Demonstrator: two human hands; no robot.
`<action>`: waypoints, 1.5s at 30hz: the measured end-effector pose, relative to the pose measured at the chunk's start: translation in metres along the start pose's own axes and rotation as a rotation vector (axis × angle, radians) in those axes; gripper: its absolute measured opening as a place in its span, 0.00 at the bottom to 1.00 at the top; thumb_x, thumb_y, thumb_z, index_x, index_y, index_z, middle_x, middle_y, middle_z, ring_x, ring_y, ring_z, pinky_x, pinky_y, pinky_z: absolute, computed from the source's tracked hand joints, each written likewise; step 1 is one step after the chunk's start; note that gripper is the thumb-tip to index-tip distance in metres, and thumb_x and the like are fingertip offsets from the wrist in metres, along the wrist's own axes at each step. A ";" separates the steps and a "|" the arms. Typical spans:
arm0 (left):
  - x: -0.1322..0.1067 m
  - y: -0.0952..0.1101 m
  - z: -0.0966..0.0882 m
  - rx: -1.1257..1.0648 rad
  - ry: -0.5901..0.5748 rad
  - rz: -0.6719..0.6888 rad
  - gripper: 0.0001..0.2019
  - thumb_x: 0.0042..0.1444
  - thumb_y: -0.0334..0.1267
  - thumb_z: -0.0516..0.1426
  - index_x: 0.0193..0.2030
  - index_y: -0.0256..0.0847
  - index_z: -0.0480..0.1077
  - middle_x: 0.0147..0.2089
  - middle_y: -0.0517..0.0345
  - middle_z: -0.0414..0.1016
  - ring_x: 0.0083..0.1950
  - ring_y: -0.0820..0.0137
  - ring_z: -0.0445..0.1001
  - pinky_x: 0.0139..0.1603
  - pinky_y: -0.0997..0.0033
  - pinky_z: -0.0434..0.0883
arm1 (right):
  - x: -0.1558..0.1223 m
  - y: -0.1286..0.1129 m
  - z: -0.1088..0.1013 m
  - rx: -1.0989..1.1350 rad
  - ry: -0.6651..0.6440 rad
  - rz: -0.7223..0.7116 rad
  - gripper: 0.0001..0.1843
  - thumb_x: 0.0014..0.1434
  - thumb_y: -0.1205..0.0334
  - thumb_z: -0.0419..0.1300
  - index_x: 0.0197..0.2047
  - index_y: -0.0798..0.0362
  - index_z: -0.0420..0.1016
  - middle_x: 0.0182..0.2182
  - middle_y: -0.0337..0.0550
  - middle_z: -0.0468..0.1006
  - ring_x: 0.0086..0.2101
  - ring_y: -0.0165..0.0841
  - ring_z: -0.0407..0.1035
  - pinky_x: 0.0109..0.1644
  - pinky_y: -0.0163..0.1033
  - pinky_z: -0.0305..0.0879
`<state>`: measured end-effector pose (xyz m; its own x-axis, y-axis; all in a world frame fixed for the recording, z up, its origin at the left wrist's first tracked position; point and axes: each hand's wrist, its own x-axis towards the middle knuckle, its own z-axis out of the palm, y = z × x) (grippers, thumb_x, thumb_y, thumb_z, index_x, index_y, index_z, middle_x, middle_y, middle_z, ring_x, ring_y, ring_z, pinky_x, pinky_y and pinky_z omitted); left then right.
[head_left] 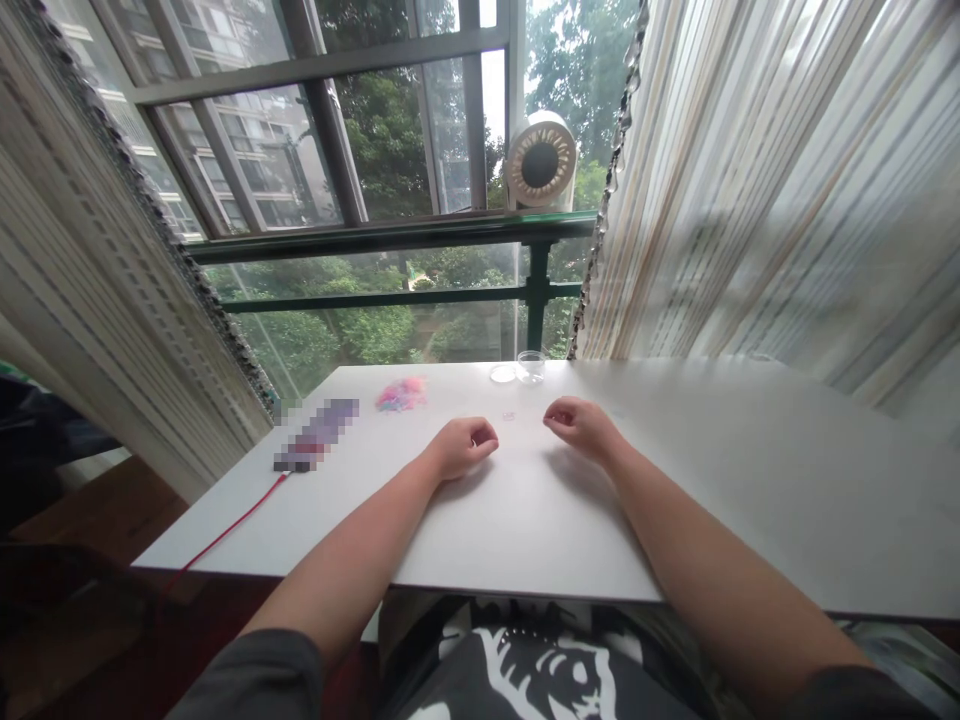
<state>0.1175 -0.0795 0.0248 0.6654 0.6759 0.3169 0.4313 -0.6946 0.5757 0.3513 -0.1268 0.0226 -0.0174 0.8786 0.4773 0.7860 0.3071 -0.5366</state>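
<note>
Hands curl half-closed on the near side of the clear tub (531, 369): the left hand (463, 447) to its left, thumb and fingers bent round a small gap, and the right hand (581, 428) slightly to its right, fingertips drawn together. Whether either pinches something tiny, I cannot tell. Between them, nearer than the tub and slightly left, a small pinkish piece (508, 416) lies on the white table (510, 540). A clear disc (503, 374) lies just beside the tub's left side; a pastel heap of bits (402, 395) sits farther left. Farther left still, and nearer, are a pixelated object (319, 435) and a red cable (238, 519). Beyond the tub runs a green railing (397, 237); a striped curtain (750, 200) hangs to its right.
</note>
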 end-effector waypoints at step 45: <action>-0.005 -0.016 -0.008 0.085 -0.029 -0.150 0.12 0.47 0.44 0.53 0.35 0.40 0.71 0.33 0.57 0.73 0.31 0.72 0.69 0.33 0.74 0.66 | -0.016 -0.029 0.019 0.088 -0.333 0.014 0.12 0.50 0.57 0.52 0.27 0.54 0.73 0.21 0.39 0.72 0.24 0.29 0.62 0.29 0.34 0.56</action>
<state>0.1028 -0.0695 0.0197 0.6061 0.7673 0.2095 0.5765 -0.6053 0.5488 0.3175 -0.1425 0.0176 -0.2187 0.9498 0.2239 0.7316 0.3114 -0.6065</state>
